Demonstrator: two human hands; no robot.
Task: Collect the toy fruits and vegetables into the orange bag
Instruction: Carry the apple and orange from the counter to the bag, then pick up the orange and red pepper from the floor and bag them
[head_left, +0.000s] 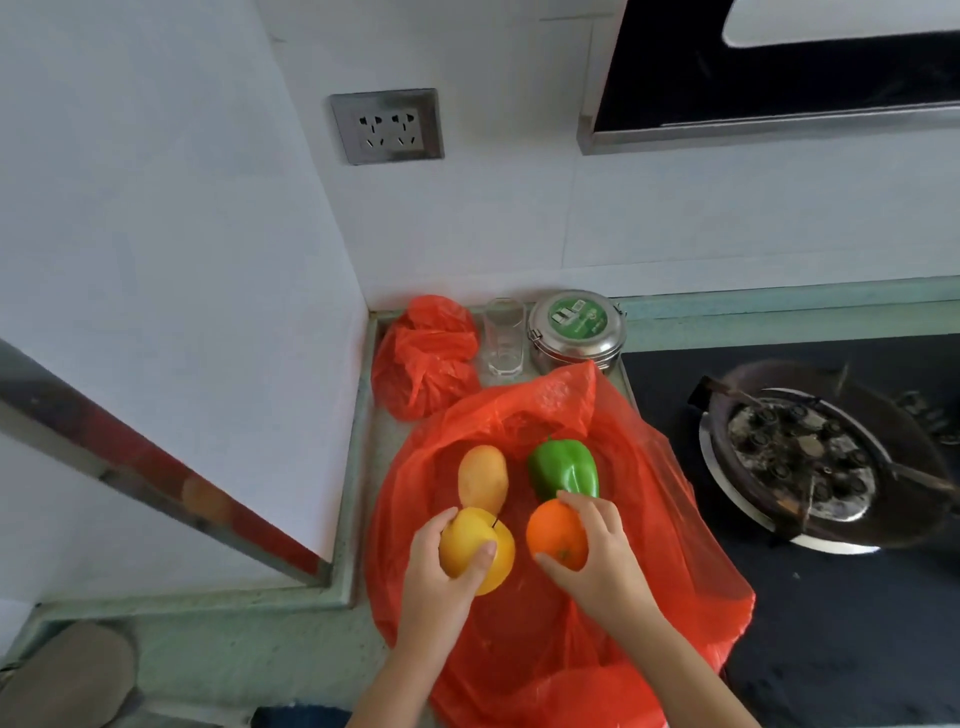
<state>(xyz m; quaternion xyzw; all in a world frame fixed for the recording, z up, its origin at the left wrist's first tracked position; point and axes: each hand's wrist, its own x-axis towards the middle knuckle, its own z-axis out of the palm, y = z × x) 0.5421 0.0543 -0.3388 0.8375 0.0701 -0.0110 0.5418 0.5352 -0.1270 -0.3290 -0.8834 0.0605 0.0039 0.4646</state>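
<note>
I cannot see both forearms in full; they run off the bottom edge, and the near end of the orange bag (675, 530) is cut off there too. Whether the fruit lies inside the bag or on top of its spread plastic I cannot tell. The bag is thin, crinkled and translucent, laid open on the worktop (363, 467) beside the stove burner (810, 462). My left hand (441, 577) has its fingers closed around a yellow apple (475, 545), thumb across its front. My right hand (602, 556) grips an orange (556, 532). A potato (483, 478) touches the apple's far side; a green pepper (563, 467) sits just beyond my right fingers (587, 506).
</note>
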